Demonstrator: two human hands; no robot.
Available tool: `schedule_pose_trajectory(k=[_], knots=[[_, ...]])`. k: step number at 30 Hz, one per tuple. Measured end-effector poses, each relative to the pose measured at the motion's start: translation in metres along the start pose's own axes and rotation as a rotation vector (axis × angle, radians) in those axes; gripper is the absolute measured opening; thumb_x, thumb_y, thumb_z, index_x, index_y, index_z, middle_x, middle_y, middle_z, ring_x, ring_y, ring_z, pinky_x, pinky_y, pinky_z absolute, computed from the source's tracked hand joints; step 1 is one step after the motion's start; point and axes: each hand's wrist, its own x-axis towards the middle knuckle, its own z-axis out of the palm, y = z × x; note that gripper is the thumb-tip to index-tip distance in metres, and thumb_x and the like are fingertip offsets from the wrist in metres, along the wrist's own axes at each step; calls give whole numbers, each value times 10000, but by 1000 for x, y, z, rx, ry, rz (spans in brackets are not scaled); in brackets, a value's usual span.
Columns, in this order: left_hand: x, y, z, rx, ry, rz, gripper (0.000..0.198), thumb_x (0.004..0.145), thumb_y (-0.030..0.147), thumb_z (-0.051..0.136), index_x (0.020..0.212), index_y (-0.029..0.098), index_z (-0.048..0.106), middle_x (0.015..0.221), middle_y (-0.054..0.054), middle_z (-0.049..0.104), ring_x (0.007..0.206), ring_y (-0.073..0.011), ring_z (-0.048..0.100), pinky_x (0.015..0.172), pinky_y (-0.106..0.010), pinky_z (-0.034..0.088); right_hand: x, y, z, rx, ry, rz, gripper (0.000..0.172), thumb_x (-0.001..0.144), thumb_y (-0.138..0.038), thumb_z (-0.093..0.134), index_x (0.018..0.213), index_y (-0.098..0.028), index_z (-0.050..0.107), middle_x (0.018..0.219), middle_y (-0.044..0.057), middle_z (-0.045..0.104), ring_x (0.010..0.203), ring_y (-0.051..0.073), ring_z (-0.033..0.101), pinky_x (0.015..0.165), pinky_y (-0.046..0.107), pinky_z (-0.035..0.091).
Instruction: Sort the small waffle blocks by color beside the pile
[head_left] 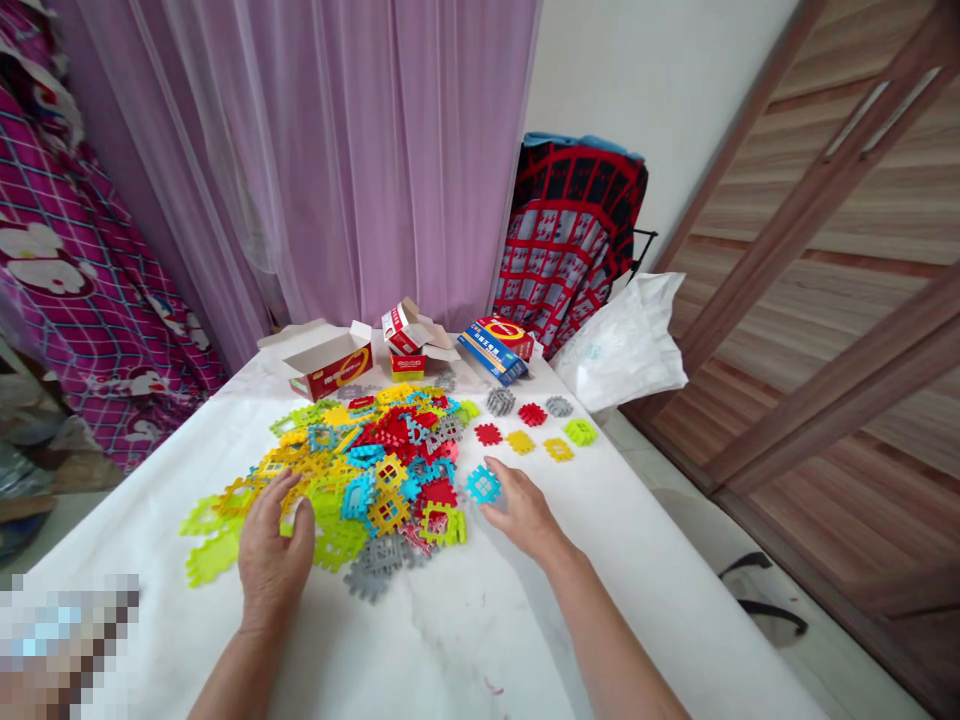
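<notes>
My right hand (523, 512) is closed on a blue window-shaped plastic building piece (484, 484), its thumb and fingers at the piece's right edge. Over the lower left of a large heap of interlocking plastic pieces (390, 425) is my left hand (276, 548), with thumb and fingers apart and nothing visible in it. Yellow and green pieces lie around its fingertips; whether it touches them I cannot tell. To the right of the heap, small separate groups lie on the table: red (488, 434), yellow (520, 442), grey (500, 402) and lime green (580, 432).
An opened red carton (330, 368), another opened box (405, 330) and a blue box (491, 352) stand along the far edge of the white table (480, 640). A white plastic bag (626, 345) hangs at the right edge. Purple curtains (420, 150) drape behind; a wooden wardrobe (832, 300) stands right.
</notes>
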Motion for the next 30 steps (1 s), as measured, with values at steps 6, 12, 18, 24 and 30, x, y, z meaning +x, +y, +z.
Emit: schedule_pose_trajectory(k=[6, 12, 18, 24, 30], knots=[[-1, 1, 1, -2, -39, -28, 329, 887, 375, 501, 1158, 228, 615, 1291, -97, 631, 1237, -267, 561, 1046, -466, 468, -6, 31, -22, 4, -137, -58, 711, 683, -25, 453, 1366, -210, 522, 1377, 74, 577, 1275, 192, 517, 1094, 387, 399], [0, 0, 1, 2, -73, -56, 338, 882, 388, 503, 1158, 232, 619, 1302, -104, 625, 1234, -283, 564, 1025, -480, 487, -21, 7, -8, -265, 58, 232, 429, 801, -348, 643, 1200, -197, 593, 1153, 114, 646, 1081, 261, 590, 902, 370, 485], [2, 1, 0, -1, -123, -88, 348, 871, 380, 511, 1172, 245, 621, 1336, -100, 607, 1243, -297, 557, 937, -476, 543, -11, -23, 5, -470, 72, 352, 395, 776, -500, 694, 1028, -206, 616, 956, 106, 644, 914, 263, 596, 737, 332, 454], [2, 1, -2, 7, -102, -95, 337, 868, 384, 526, 1155, 242, 630, 1313, -106, 619, 1244, -297, 558, 1009, -510, 501, -11, -14, 3, -470, 83, 318, 315, 790, -285, 646, 1096, -215, 622, 1006, 89, 661, 935, 245, 590, 775, 320, 435], [2, 1, -1, -7, -106, -106, 341, 870, 382, 518, 1163, 243, 626, 1323, -108, 612, 1254, -300, 550, 1035, -531, 477, -23, 0, 2, -417, 137, 291, 366, 785, -282, 632, 1142, -204, 610, 1025, 83, 677, 968, 247, 587, 829, 327, 435]])
